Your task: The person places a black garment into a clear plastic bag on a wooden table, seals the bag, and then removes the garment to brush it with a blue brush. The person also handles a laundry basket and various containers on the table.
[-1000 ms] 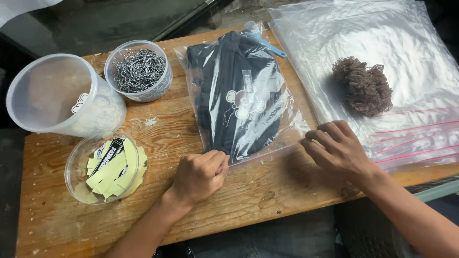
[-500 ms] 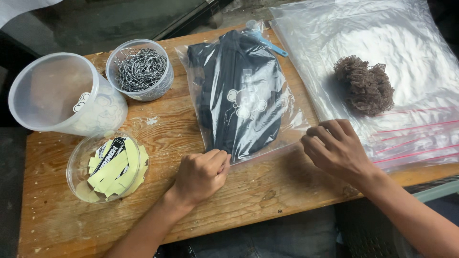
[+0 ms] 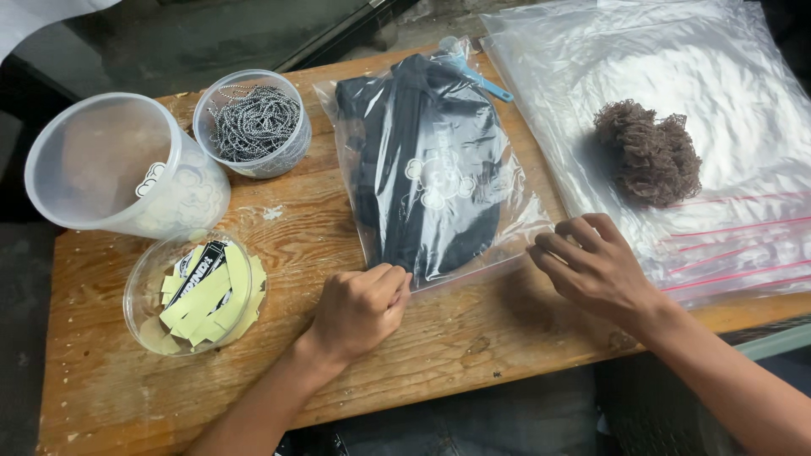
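**Both hands at the near edge of the bagged black garment**

Your left hand (image 3: 361, 308) sits curled into a loose fist on the wooden table (image 3: 439, 355), knuckles up, fingers together and pressed on the near-left corner of the clear zip bag (image 3: 435, 169). Whether it pinches the plastic, cannot tell. Your right hand (image 3: 596, 270) lies at the bag's near-right corner, fingers bent and slightly apart, tips touching the bag's edge; nothing clamped that shows.

The zip bag lies flat mid-table, running from the far edge toward the near edge. Inside: a folded black garment (image 3: 422, 143) with a pale print. A light blue bit (image 3: 481, 80) pokes out at the bag's far end.

Left side of the table, three containers:
- Large frosted plastic tub (image 3: 118, 169), far-left corner, tipped on its side, mouth toward you; looks empty.
- Small clear cup (image 3: 252, 122), just beside the tub, toward the far edge, holding silver ball chain.
- Shallow clear bowl (image 3: 194, 291), near-left, holding pale yellow paper slips and one black tag.

Right side: a stack of large clear bags with pink zip lines (image 3: 726, 127), overhanging the right edge. A brown frizzy clump (image 3: 649, 156) rests on top, well apart from your right hand.
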